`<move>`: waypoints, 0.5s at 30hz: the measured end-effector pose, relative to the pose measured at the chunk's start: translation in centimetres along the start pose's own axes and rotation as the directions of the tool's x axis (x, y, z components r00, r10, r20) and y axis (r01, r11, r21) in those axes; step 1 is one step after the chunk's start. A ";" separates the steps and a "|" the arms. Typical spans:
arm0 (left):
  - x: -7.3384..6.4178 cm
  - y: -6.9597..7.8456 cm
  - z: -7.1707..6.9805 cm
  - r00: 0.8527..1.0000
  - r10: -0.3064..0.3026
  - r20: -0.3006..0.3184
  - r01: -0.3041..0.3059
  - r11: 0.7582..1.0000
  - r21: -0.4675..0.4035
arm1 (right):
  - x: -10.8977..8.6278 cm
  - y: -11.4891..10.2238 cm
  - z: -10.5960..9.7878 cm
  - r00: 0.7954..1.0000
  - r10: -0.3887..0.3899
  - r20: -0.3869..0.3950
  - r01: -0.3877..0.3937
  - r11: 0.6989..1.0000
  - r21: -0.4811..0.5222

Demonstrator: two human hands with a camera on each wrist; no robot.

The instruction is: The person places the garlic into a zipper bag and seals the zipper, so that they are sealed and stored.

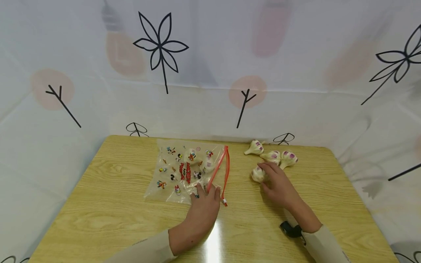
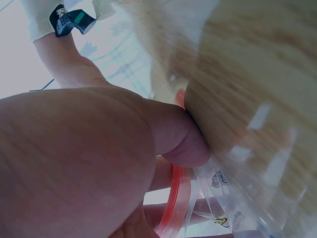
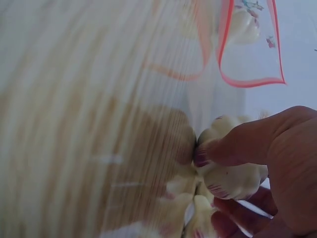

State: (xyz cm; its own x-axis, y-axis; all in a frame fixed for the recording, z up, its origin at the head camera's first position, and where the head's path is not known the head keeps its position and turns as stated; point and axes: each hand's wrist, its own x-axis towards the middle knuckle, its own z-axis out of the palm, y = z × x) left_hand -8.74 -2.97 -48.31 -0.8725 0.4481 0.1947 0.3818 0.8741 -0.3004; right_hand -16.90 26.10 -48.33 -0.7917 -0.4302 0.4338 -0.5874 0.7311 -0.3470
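A clear zip bag [image 1: 169, 168] printed with cartoon figures lies on the table, its red-edged mouth facing right and gaping. Two garlic bulbs show through the plastic, one a garlic bulb [image 1: 208, 165] near the mouth. My left hand [image 1: 204, 210] holds the bag's near edge by the mouth; the red zip strip [image 2: 179, 198] runs between thumb and fingers. To the right, my right hand [image 1: 279, 184] grips a garlic bulb [image 1: 258, 174], with the thumb [image 3: 233, 146] across it and fingers beneath. Three loose bulbs lie just beyond that hand, including a garlic bulb [image 1: 289, 159].
The wooden table [image 1: 108, 219] ends at a patterned cloth backdrop [image 1: 204, 113] behind and at both sides. A red-and-white zip slider [image 1: 224, 201] hangs at the bag's near corner. A black device [image 1: 291, 230] sits at the right wrist.
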 end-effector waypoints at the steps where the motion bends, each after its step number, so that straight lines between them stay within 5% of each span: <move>1: 0.0 0.0 0.0 1.000 0.000 0.000 0.000 1.000 -0.001 | 0.0 0.0 0.0 1.000 0.005 0.005 -0.005 1.000 0.002; 15: 0.0 0.0 0.1 1.000 0.005 -0.019 -0.005 1.000 0.003 | -0.2 -0.7 -0.3 0.989 0.095 0.114 -0.099 0.995 0.032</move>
State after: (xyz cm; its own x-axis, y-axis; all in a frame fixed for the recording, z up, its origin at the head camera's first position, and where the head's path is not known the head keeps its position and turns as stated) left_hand -8.77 -3.04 -48.42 -0.8647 0.4559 0.2111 0.3852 0.8713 -0.3040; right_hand -16.27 25.88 -47.93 -0.8576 -0.4169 0.3011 -0.5114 0.7527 -0.4146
